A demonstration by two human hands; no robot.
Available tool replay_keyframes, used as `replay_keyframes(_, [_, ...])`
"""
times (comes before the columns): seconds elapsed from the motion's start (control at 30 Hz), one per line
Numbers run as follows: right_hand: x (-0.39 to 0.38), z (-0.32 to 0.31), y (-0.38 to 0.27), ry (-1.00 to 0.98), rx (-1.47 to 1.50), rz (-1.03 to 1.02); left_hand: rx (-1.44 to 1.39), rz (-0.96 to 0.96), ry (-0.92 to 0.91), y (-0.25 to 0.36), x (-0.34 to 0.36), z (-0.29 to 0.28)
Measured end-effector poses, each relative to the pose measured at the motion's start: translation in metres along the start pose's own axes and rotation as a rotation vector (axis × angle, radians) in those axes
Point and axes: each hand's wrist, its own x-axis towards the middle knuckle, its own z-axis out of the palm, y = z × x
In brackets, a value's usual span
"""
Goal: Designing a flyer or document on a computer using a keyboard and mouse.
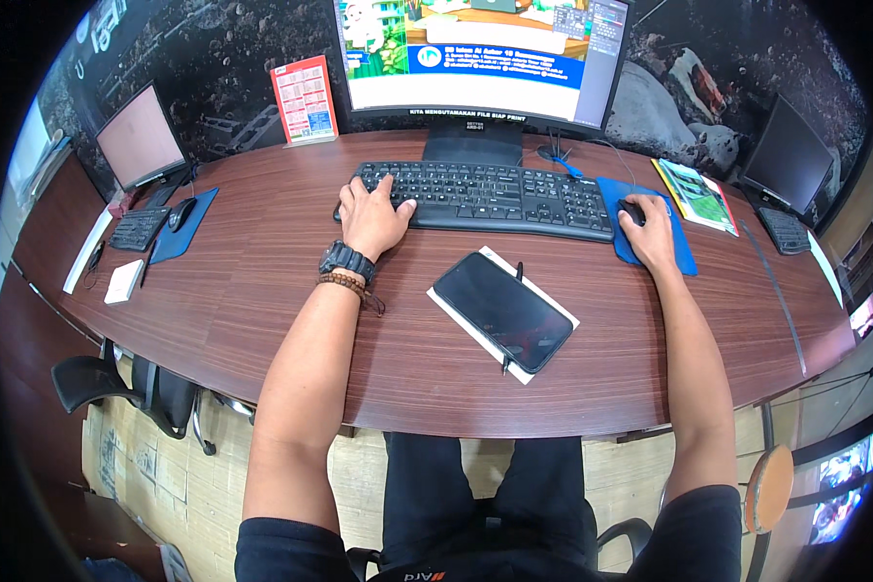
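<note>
The head-worn fisheye — left of two — looks down and forward from close above, on the near side of the keyboard [468,199], taking in the counter [272,247] around it.

Loose items and side stations on table [262,272]
Phone [503,310] on white pad [466,324], pen [520,271] poking out beneath; red-white calendar [305,100] standing at back; booklet [700,202] to right. Left end: lit monitor [143,136], small keyboard [139,229], black mouse [180,214] on blue mat [186,242], white notepad [124,281]. Right end: dark monitor [791,155], second keyboard [784,231]. Black chair [97,383], lower left.
</note>
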Motion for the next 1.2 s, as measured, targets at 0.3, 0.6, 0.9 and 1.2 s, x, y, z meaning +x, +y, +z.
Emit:
replay_keyframes(0.3, [0.0,-0.003,-0.003,0.01,-0.043,0.071,-0.033,-0.025,0.005,0.001,-0.002,-0.002])
replay_keyframes(0.6, [-0.001,-0.002,-0.004,0.005,-0.042,0.064,-0.073,0.093,0.009,-0.006,0.003,0.008])
replay_keyframes(0.9, [-0.001,-0.002,0.002,0.013,-0.009,0.001,-0.111,0.304,-0.059,0.005,0.005,0.013])
replay_keyframes(1.2, [0.0,-0.002,-0.001,0.011,0.026,-0.036,-0.087,0.378,-0.008,0.01,0.005,0.016])
